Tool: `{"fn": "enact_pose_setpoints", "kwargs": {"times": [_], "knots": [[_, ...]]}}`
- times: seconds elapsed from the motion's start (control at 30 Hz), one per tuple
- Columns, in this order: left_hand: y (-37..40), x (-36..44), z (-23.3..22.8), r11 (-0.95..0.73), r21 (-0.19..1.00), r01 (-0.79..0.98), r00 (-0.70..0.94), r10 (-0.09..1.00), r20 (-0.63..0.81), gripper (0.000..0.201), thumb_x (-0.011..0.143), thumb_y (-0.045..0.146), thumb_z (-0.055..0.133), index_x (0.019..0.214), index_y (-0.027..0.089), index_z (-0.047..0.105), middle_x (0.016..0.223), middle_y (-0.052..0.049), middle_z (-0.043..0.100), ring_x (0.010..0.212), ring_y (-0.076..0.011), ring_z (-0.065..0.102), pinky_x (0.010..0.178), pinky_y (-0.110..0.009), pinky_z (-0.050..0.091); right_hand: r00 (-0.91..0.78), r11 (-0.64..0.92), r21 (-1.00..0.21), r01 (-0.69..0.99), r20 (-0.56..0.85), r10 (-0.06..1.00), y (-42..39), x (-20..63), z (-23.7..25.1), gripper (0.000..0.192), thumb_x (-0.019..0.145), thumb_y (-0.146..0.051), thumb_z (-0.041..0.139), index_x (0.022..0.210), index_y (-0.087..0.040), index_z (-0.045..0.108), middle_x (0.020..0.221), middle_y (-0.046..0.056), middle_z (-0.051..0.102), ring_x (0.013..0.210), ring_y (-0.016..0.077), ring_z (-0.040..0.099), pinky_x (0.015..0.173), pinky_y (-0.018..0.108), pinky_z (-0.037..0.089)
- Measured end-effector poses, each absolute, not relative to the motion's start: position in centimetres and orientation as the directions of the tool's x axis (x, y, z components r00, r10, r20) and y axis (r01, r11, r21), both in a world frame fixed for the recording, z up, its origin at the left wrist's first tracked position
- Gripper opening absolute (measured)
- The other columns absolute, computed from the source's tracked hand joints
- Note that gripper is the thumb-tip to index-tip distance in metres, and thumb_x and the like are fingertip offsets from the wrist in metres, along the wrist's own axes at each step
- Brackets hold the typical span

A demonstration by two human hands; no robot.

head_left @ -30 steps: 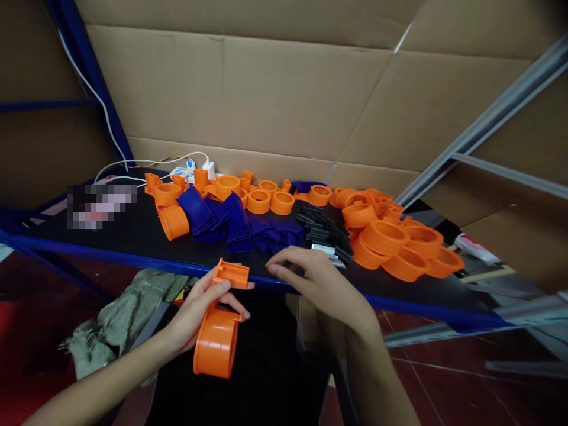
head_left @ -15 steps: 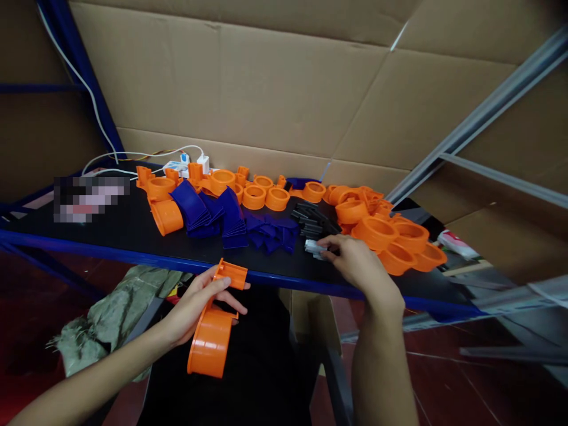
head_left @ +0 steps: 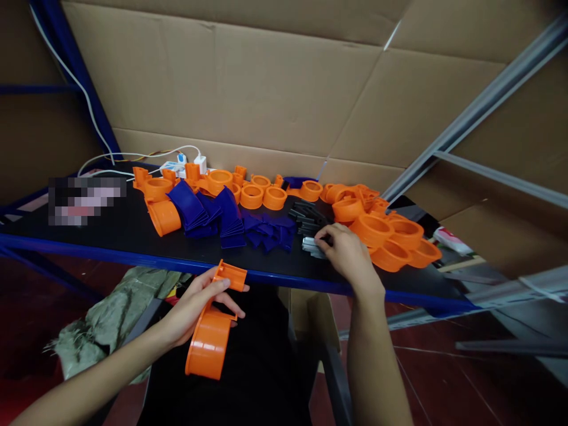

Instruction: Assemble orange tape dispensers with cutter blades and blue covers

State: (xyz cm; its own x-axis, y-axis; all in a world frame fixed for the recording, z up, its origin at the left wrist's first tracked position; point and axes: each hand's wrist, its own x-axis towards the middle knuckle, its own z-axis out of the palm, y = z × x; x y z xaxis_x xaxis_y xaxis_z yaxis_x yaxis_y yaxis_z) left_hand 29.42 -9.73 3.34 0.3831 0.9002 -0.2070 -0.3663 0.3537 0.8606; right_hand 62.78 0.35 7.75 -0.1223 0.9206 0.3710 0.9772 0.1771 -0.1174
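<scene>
Backing the black tabletop (head_left: pixel 106 238) stands cardboard (head_left: pixel 266 89); left fingers (head_left: pixel 232 303) clamp an orange holder (head_left: pixel 207 344); right fingers (head_left: pixel 329 231), can't tell.

I am in what looks like a small workshop or assembly corner: the black, blue-edged surface (head_left: pixel 119 234) before me carries many matching orange plastic ring-shaped parts (head_left: pixel 373 231), fanned stacks of dark-blue thin plates (head_left: pixel 190 207) and a heap of slim black strips (head_left: pixel 306 218). Brown cardboard sheets (head_left: pixel 266 94) form the walls, beside a grey metal frame (head_left: pixel 479 106) and above dark-red floor tiles (head_left: pixel 448 381).
</scene>
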Motion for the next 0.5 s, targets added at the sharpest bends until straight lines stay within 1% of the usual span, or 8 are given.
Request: {"fn": "enact_pose_setpoints", "kwargs": {"times": [0.1, 0.13, 0.2, 0.27, 0.3, 0.43, 0.5], "knots": [[-9.7, 29.5, 3.4, 0.359, 0.864, -0.353, 0.39, 0.896, -0.213, 0.034, 0.091, 0.038, 0.063, 0.114, 0.015, 0.058, 0.133, -0.022, 0.063, 0.075, -0.0235, 0.074, 0.063, -0.037, 0.062, -0.082, 0.173, -0.211, 0.962, 0.384, 0.92, 0.1, 62.7, 8.2, 0.011, 0.089, -0.025, 0.055, 0.091, -0.021, 0.066, 0.089, 0.005, 0.066, 0.073, 0.018, 0.059, 0.063, 0.029, 0.039], [-9.7, 29.5, 3.4, 0.361, 0.865, -0.35, 0.394, 0.894, -0.214, 0.034, 0.09, 0.038, 0.063, 0.115, 0.015, 0.058, 0.133, -0.022, 0.063, 0.075, -0.0234, 0.074, 0.063, -0.037, 0.062, -0.076, 0.19, -0.265, 0.945, 0.387, 0.919, -0.1, 62.5, 8.4, 0.011, 0.089, -0.025, 0.056, 0.094, -0.021, 0.065, 0.088, 0.004, 0.067, 0.07, 0.017, 0.059, 0.063, 0.029, 0.039], [-9.7, 29.5, 3.4, 0.364, 0.865, -0.346, 0.398, 0.892, -0.216, 0.034, 0.091, 0.038, 0.063, 0.115, 0.015, 0.057, 0.132, -0.022, 0.063, 0.075, -0.0234, 0.075, 0.063, -0.037, 0.062, -0.098, 0.266, -0.402, 0.876, 0.392, 0.915, -0.6, 61.8, 9.0, 0.018, 0.088, -0.024, 0.055, 0.105, -0.021, 0.061, 0.086, 0.002, 0.066, 0.067, 0.0151, 0.057, 0.063, 0.028, 0.041], [-9.7, 29.5, 3.4, 0.367, 0.864, -0.345, 0.403, 0.889, -0.216, 0.033, 0.09, 0.038, 0.064, 0.114, 0.016, 0.057, 0.131, -0.021, 0.064, 0.075, -0.0236, 0.075, 0.064, -0.037, 0.062, -0.171, 0.365, -0.525, 0.769, 0.381, 0.909, -1.3, 60.5, 9.6, 0.026, 0.089, -0.023, 0.053, 0.114, -0.021, 0.057, 0.087, 0.002, 0.063, 0.069, 0.0145, 0.057, 0.066, 0.027, 0.044], [-9.8, 29.5, 3.4, 0.366, 0.864, -0.346, 0.406, 0.888, -0.213, 0.033, 0.09, 0.038, 0.064, 0.114, 0.016, 0.057, 0.13, -0.021, 0.064, 0.074, -0.0237, 0.075, 0.064, -0.038, 0.062, -0.216, 0.403, -0.568, 0.717, 0.369, 0.904, -1.6, 59.8, 9.9, 0.027, 0.089, -0.022, 0.052, 0.115, -0.021, 0.057, 0.087, 0.002, 0.062, 0.072, 0.0146, 0.057, 0.067, 0.027, 0.045], [-9.9, 29.6, 3.3, 0.357, 0.868, -0.346, 0.408, 0.89, -0.203, 0.034, 0.09, 0.039, 0.064, 0.113, 0.016, 0.057, 0.128, -0.021, 0.065, 0.073, -0.024, 0.075, 0.063, -0.039, 0.062, -0.419, 0.473, -0.677, 0.564, 0.26, 0.87, -3.0, 56.3, 10.7, 0.02, 0.093, -0.021, 0.048, 0.102, -0.019, 0.066, 0.091, 0.004, 0.065, 0.078, 0.0149, 0.058, 0.068, 0.026, 0.046], [-9.9, 29.7, 3.3, 0.356, 0.87, -0.341, 0.406, 0.891, -0.205, 0.035, 0.09, 0.039, 0.064, 0.115, 0.016, 0.057, 0.128, -0.021, 0.065, 0.072, -0.0241, 0.075, 0.062, -0.038, 0.062, -0.542, 0.492, -0.726, 0.481, 0.195, 0.818, -3.5, 54.9, 11.0, 0.023, 0.094, -0.021, 0.048, 0.102, -0.019, 0.07, 0.096, 0.005, 0.066, 0.081, 0.0145, 0.06, 0.071, 0.025, 0.047]]}}
